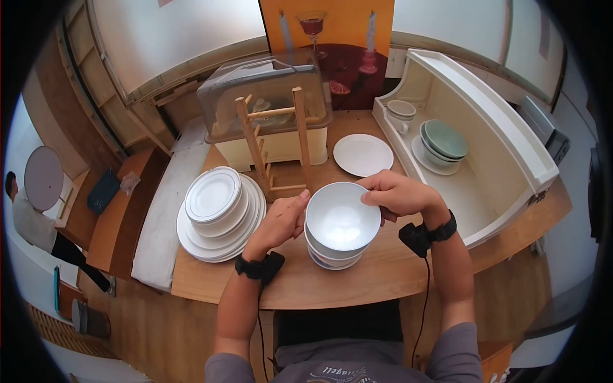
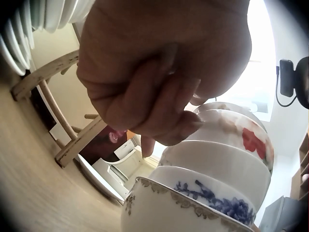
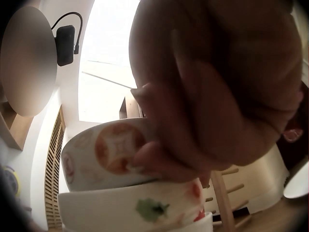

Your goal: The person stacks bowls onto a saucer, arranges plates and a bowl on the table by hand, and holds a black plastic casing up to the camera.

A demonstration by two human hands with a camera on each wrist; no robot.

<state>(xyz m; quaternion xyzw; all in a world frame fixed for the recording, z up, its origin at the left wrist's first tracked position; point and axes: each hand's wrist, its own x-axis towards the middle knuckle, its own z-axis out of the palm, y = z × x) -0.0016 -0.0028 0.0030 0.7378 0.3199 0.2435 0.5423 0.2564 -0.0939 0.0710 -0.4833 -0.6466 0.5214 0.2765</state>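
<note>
A stack of white bowls stands on the table in front of me, its top bowl (image 1: 343,217) tipped slightly so the bare white inside shows. My right hand (image 1: 399,195) pinches that top bowl's rim, thumb inside and fingers curled under; an orange medallion pattern (image 3: 118,147) marks its outer wall. At the left rim my left hand (image 1: 281,220) holds on with curled fingers, thumb at the edge. In the left wrist view, its fingertips lie against the upper bowls, near a red-flowered bowl (image 2: 253,145). Lower down come a blue-flowered bowl (image 2: 217,198) and a bowl with a patterned rim (image 2: 169,208).
Stacked plates (image 1: 214,198) stand on the left. Behind are a wooden rack (image 1: 271,115) and a lidded dish box (image 1: 217,96). A single plate (image 1: 364,155) lies behind my right hand. The cream cabinet (image 1: 472,217) on the right holds green bowls (image 1: 445,139) and cups (image 1: 401,110).
</note>
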